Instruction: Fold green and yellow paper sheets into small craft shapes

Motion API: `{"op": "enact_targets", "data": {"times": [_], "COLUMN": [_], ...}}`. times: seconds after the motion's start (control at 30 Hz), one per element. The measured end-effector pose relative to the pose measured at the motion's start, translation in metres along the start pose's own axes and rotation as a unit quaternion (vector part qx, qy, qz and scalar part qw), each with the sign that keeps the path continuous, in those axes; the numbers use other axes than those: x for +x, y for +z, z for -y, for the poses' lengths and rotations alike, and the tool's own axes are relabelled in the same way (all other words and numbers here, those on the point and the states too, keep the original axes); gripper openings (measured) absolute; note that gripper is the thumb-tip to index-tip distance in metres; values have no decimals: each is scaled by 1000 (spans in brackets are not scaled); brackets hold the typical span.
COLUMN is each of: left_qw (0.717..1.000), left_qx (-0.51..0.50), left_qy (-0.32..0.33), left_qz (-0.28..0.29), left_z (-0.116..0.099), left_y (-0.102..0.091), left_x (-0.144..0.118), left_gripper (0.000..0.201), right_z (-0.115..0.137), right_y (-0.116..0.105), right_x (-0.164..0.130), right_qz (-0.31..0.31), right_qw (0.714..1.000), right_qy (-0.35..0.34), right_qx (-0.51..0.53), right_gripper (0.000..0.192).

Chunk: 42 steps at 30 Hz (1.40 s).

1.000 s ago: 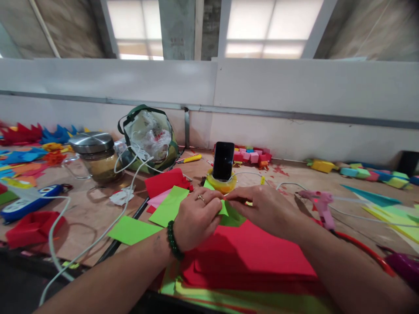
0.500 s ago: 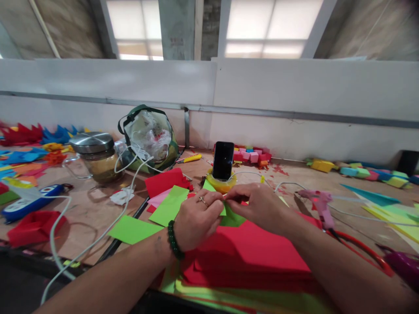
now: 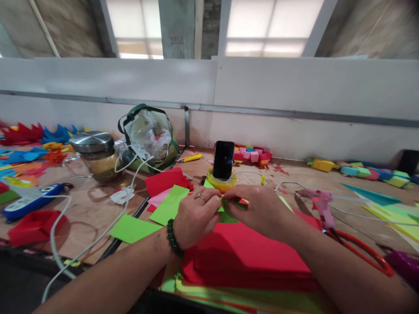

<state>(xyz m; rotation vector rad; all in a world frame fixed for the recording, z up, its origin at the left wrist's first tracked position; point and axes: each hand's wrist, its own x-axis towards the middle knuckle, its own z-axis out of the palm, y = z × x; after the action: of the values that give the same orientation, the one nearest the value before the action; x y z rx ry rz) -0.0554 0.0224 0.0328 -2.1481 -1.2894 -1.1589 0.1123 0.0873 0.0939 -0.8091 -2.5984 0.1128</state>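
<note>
Both hands meet over the far edge of a stack of red paper (image 3: 248, 257), pinching a small piece of green paper (image 3: 231, 216). My left hand (image 3: 198, 213), with a ring and a dark beaded bracelet, has its fingers closed on the piece's left side. From the other side my right hand (image 3: 257, 209) grips it, fingertips nearly touching the left ones. Fingers hide much of the green piece, so its folds cannot be made out. Just left of my left hand lie loose green sheets (image 3: 135, 229). A phone (image 3: 223, 160) stands upright behind the hands, by a yellow tape roll (image 3: 222, 185).
A pink glue gun (image 3: 319, 203) and orange-handled scissors (image 3: 363, 250) lie to the right. On the left stand a lidded glass jug (image 3: 101, 163) and an open bag (image 3: 150, 139); a white cable (image 3: 129, 192) runs across the table. A yellow cutter (image 3: 191, 158) lies behind.
My hands have shifted slightly at the fingertips, with the right fingers curling further over the green paper. Less of the green piece shows now. Everything else stays put.
</note>
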Motion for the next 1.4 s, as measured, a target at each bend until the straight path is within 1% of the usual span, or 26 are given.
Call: {"op": "enact_targets", "data": {"times": [0.1, 0.17, 0.33, 0.43, 0.53, 0.6, 0.67, 0.73, 0.77, 0.83, 0.9, 0.97, 1.03, 1.07, 1.1, 1.17, 1.23, 1.27, 1.33, 1.4], "left_qw": [1000, 1000, 999, 997, 992, 989, 987, 985, 984, 980, 970, 947, 917, 905, 896, 888, 886, 886, 886, 884], "left_qx": [-3, -5, -20, -46, -64, -65, -68, -81, -88, -110, -142, -189, -231, -248, -263, -287, -306, -313, -324, -334], "left_qy": [-17, -29, -49, -62, -92, -115, -129, -133, -132, -141, -182, -253, -320, -342, -355, -357, -347, -341, -332, -327], "left_qz": [-7, -11, -11, 17, 52, 63, 65, 74, 82, 92, 81, 65, 54, 49, 43, 30, 18, 13, 7, 10], "left_z": [1, 1, 0, 1, 2, 3, 1, 0, -1, 0, 3, 8, 13, 15, 16, 18, 17, 17, 16, 15], "left_y": [0, 0, 1, 5, 11, 13, 14, 13, 12, 11, 11, 13, 14, 15, 15, 16, 17, 17, 18, 20], "left_x": [1, 1, 1, -1, -3, -5, -5, -4, -4, -2, 1, 4, 6, 7, 8, 9, 8, 7, 5, 4], "left_gripper": [13, 15, 19, 22, 21, 17, 19, 26, 26, 21, 16, 16, 17, 17, 17, 15, 14, 14, 15, 16], "right_z": [0, 0, 6, 11, 13, 14, 15, 16, 16, 16, 13, 7, -1, -4, -6, -7, -4, -2, 0, -1], "right_y": [-10, -14, -8, 0, 8, 14, 20, 24, 24, 22, 14, 3, -7, -10, -12, -10, -2, 3, 12, 20], "right_x": [-4, -6, -8, -8, -11, -12, -13, -14, -14, -12, -9, -6, -2, 0, 1, 2, 2, 2, 3, 4], "right_qz": [2, -3, -5, -6, -19, -39, -56, -61, -61, -64, -100, -173, -238, -246, -238, -192, -147, -135, -140, -158], "right_qw": [999, 998, 996, 996, 993, 991, 988, 987, 988, 989, 985, 972, 959, 958, 960, 969, 972, 971, 967, 965], "right_qy": [23, 31, 21, 3, -18, -36, -56, -81, -94, -118, -138, -141, -122, -116, -115, -137, -177, -195, -213, -210], "right_qx": [-42, -63, -90, -94, -112, -126, -129, -121, -109, -58, 15, 73, 93, 94, 91, 72, 43, 26, -4, -25], "right_gripper": [17, 15, 14, 14, 11, 10, 11, 13, 14, 14, 14, 21, 13, 8, 5, 5, 14, 18, 20, 17]}}
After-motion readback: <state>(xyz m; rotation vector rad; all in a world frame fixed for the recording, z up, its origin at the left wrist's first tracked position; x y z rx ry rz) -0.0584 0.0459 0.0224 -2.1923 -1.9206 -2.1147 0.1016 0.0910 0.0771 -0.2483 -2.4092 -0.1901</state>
